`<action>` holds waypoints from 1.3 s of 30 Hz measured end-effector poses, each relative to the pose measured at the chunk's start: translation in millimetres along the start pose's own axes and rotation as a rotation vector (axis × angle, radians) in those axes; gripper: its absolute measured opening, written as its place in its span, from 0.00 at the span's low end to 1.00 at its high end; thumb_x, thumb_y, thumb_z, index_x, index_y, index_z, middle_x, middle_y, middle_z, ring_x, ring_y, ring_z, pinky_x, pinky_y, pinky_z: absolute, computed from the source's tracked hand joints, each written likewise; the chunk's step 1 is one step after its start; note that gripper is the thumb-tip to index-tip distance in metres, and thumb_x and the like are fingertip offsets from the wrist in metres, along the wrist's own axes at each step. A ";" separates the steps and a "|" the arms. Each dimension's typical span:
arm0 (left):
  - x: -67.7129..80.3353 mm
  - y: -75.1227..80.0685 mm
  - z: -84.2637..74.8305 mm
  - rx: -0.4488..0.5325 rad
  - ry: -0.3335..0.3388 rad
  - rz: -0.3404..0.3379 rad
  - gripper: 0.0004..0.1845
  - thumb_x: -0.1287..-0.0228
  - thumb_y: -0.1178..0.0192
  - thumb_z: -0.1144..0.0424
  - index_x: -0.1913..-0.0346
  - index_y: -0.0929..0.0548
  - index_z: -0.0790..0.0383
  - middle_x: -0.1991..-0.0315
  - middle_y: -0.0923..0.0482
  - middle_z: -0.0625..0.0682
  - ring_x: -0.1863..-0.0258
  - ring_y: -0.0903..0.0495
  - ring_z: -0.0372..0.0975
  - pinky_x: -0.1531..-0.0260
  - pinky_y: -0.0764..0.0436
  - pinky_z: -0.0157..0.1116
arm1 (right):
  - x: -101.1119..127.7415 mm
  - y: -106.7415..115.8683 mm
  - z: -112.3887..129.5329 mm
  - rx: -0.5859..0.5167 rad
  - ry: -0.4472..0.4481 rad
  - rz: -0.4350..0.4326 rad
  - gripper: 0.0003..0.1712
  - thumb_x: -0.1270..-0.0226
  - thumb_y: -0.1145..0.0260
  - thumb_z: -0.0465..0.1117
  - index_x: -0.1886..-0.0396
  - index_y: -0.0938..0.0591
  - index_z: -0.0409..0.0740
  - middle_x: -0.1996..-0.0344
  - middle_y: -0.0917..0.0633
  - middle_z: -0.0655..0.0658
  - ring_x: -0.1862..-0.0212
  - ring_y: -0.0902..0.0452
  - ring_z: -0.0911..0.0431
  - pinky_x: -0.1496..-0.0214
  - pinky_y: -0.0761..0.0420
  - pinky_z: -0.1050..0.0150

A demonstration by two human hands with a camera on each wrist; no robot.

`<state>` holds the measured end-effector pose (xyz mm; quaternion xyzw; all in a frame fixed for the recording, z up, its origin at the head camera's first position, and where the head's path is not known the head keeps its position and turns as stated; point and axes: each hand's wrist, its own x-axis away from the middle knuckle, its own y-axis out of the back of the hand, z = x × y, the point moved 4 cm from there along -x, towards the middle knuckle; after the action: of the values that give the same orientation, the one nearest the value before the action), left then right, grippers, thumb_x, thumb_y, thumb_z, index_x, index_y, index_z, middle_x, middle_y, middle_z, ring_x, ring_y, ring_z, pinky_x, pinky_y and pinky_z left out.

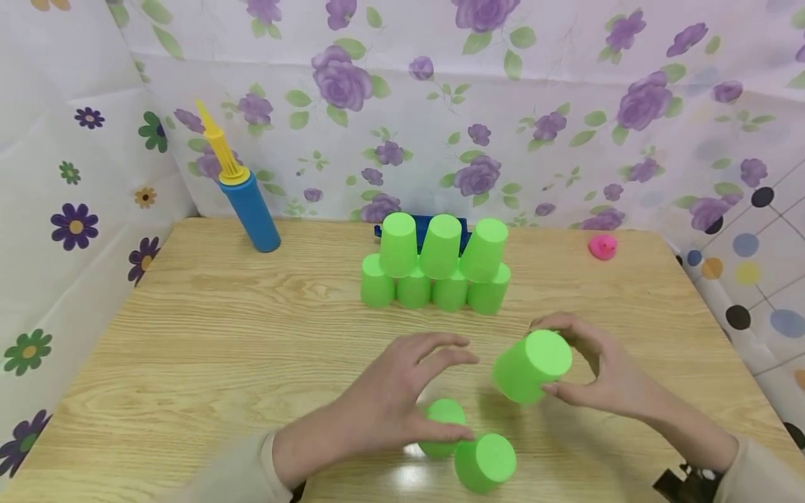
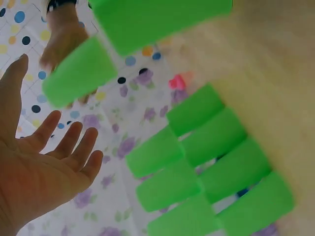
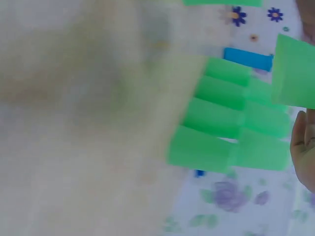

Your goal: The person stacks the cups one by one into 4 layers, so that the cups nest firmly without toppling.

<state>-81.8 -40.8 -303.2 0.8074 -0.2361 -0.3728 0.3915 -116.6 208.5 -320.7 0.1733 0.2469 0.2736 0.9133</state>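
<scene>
My right hand [image 1: 619, 384] grips a bright green plastic cup [image 1: 525, 367] between thumb and fingers, above the table. The cup is upside down and tilted, its flat base facing up. With fingers spread, my left hand [image 1: 399, 391] hovers over a green cup [image 1: 443, 412], partly covering it in the head view. Another inverted green cup [image 1: 484, 464] stands right beside that one. Farther back is a two-level wall of inverted cups: three upper cups [image 1: 442, 244] rest on a lower row [image 1: 413, 288]. The left wrist view shows the open left palm [image 2: 49, 177].
Behind the cup wall sits a dark blue plastic object [image 1: 424, 227], mostly hidden. A blue and yellow hand pump [image 1: 251, 213] stands at the back left of the wooden table [image 1: 220, 349]. A pink toy duck [image 1: 602, 246] is at the back right. Flowered cloth [image 1: 402, 126] hangs behind.
</scene>
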 end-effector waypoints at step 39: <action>59.9 -64.5 25.1 0.532 0.457 0.057 0.33 0.51 0.28 0.54 0.41 0.30 0.48 0.47 0.28 0.40 0.46 0.28 0.34 0.43 0.28 0.39 | -176.3 50.5 13.2 0.025 -0.212 -0.349 0.28 0.41 0.32 0.37 0.40 0.29 0.45 0.47 0.26 0.50 0.42 0.30 0.56 0.37 0.30 0.57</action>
<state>-59.3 -55.1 -390.8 0.9368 -0.2535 -0.0971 0.2205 -258.7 142.9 -224.3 0.1671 0.1790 0.0880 0.9656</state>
